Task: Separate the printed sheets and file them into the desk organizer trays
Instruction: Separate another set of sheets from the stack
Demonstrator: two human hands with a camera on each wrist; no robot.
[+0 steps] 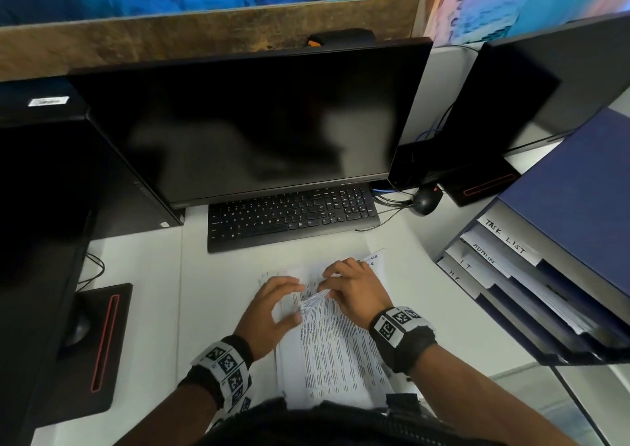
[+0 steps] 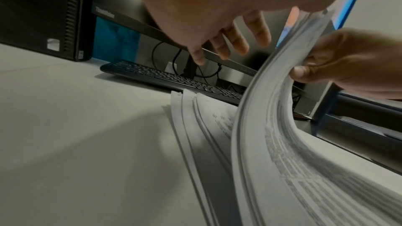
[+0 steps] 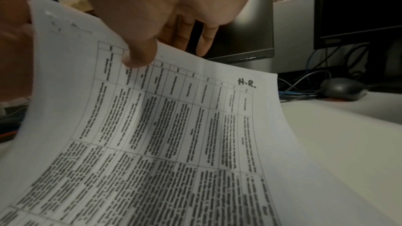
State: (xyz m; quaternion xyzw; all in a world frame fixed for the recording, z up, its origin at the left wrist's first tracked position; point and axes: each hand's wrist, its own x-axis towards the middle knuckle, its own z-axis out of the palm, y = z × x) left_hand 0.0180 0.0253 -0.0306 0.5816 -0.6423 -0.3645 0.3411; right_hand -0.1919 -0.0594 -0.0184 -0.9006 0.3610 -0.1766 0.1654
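Because the sheets must go to different trays, the stack of white printed sheets lies flat on the white surface in front of the person, with its far edge bent upward so the pages fan apart. Dense grey tables of text cover each page, and the sheet facing the right wrist camera carries a handwritten "H.R." in its corner, which probably names its tray. Holding that raised bundle, the right hand has its grip closed on the paper, thumb on the printed face. Close beside it, the left hand is spread with fingers relaxed, holding nothing, likely ready to peel a page free. To the right stands the blue tiered desk organizer, its white labels reading TASK LIST, ADMIN, IT, HR.
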